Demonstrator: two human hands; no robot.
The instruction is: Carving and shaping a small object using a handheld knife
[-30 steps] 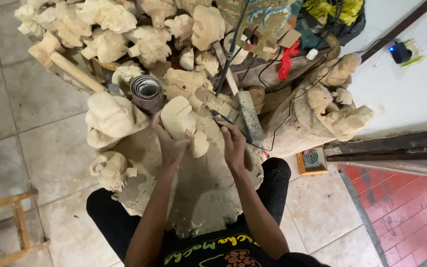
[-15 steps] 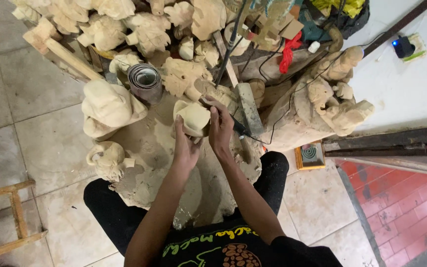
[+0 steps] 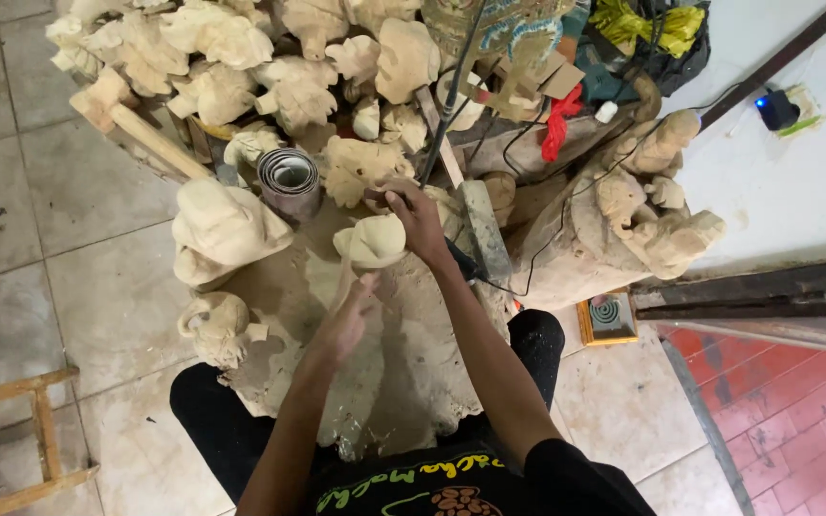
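Since half a second ago, both hands have changed places on the small wooden carving (image 3: 372,241). Back then the left hand (image 3: 348,320) held it up from below. Now that hand has dropped down and sits just under the carving, fingers loose and half open, maybe brushing its bottom edge; I cannot tell if it is touching. The right hand (image 3: 420,222) has slid to the carving's right side and top. Its fingers curl around the pale lump and grip it.

So the carving sits between the two hands, above the left one and pressed against the right one. It hangs over a big, flat, dusty slab of wood (image 3: 403,373) that lies across the person's lap.

To the left of the slab rests a big rounded carving (image 3: 222,229), and a smaller one with a curly shape (image 3: 214,325) lies below it. A roll of grey sandpaper (image 3: 289,180) stands just beyond the hands. Behind it is a big heap of pale carvings (image 3: 241,67). A black cable (image 3: 528,277) runs down on the right. A red rag (image 3: 558,129) lies farther back. A wooden frame (image 3: 21,430) stands on the tiled floor (image 3: 59,229) at the far left.
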